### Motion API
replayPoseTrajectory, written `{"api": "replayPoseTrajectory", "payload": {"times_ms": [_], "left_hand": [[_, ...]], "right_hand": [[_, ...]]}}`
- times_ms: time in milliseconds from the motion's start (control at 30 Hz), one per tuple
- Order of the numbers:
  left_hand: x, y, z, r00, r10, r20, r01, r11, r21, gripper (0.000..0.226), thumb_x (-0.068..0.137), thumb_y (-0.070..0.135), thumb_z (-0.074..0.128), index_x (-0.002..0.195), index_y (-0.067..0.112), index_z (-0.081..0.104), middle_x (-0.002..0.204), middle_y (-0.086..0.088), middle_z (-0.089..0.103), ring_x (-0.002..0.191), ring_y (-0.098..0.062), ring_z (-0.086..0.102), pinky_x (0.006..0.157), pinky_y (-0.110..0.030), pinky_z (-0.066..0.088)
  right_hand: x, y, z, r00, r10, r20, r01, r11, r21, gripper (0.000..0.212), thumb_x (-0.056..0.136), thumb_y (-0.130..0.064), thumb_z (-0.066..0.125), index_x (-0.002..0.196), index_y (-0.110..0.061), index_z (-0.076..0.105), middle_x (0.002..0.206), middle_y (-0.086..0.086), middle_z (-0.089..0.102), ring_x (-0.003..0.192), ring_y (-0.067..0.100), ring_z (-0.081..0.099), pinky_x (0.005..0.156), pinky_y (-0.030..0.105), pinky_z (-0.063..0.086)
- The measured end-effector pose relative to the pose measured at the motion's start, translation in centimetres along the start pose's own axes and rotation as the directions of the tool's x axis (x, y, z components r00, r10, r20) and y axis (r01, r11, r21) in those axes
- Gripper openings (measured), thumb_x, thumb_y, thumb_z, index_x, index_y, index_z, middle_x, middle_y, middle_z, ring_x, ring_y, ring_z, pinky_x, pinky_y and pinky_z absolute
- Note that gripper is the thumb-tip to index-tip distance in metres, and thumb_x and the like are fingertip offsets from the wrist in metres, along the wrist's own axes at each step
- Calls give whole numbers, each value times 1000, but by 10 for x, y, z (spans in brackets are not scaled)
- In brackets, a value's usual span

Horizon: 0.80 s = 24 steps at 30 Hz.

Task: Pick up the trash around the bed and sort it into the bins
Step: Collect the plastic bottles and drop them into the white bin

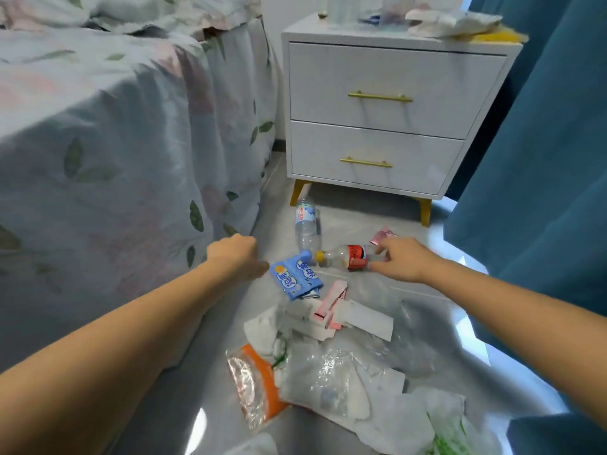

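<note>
The bed (98,142) filled the left of the view, with a white nightstand (387,110) beyond and trash strewn over the grey floor (203,395) between them. Nearest lay crumpled clear plastic bags (331,372), limp and likely slippery. Farther out lay two bottles on their sides: a clear water bottle (305,224) and a red-labelled bottle (345,256), probably light, stiff, best taken round the body. The right hand (399,261) reached that bottle, fingers spread about its base, not yet closed. The left hand (235,257) hovered beside a soft blue wrapper (295,277), loosely curled, holding nothing.
</note>
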<state>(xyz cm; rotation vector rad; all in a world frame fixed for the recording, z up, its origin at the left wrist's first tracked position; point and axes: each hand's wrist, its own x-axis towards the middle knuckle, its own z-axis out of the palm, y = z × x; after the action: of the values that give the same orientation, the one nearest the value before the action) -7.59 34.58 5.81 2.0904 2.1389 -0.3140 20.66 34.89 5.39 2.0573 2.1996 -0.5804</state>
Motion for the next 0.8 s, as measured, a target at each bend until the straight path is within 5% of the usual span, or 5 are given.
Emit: {"api": "replayPoseTrajectory", "payload": {"times_ms": [100, 267, 367, 533, 800], "left_hand": [[30, 25, 18, 1000, -3, 25, 2, 999, 33, 37, 84, 43, 52, 104, 15, 66, 113, -8, 65, 102, -31, 62, 83, -33, 48], [81, 52, 37, 1000, 3, 31, -5, 998, 66, 42, 88, 47, 50, 114, 18, 65, 112, -6, 65, 90, -27, 60, 71, -31, 42], [112, 66, 47, 999, -11, 37, 10, 1000, 30, 45, 88, 51, 48, 112, 16, 64, 102, -5, 64, 82, -24, 55, 69, -31, 43], [149, 73, 68, 997, -59, 41, 61, 997, -53, 51, 85, 59, 48, 104, 15, 64, 94, -4, 64, 84, -24, 61, 66, -30, 48], [193, 98, 88, 952, -275, 133, 301, 763, -572, 55, 78, 57, 64, 95, 5, 56, 96, -12, 59, 90, -32, 67, 76, -34, 52]], "right_hand": [[24, 21, 29, 997, 80, 2, -80, 986, 149, 43, 88, -42, 58, 117, -10, 60, 117, 11, 63, 105, 25, 57, 91, 34, 48], [69, 39, 74, 980, 176, -92, -134, 926, 352, 39, 86, -40, 62, 115, -13, 62, 115, 8, 65, 106, 26, 60, 83, 30, 45], [97, 45, 83, 980, 101, -170, -55, 965, 256, 43, 82, -44, 66, 117, -19, 58, 116, 5, 64, 104, 23, 58, 80, 30, 45], [138, 62, 62, 990, -108, -93, 125, 969, 214, 84, 67, -50, 79, 137, -22, 43, 137, 3, 51, 127, 23, 45, 107, 39, 38], [175, 82, 96, 980, -189, 66, 172, 964, 204, 97, 61, -68, 72, 143, -35, 33, 144, 1, 46, 132, 25, 43, 110, 43, 35]]}}
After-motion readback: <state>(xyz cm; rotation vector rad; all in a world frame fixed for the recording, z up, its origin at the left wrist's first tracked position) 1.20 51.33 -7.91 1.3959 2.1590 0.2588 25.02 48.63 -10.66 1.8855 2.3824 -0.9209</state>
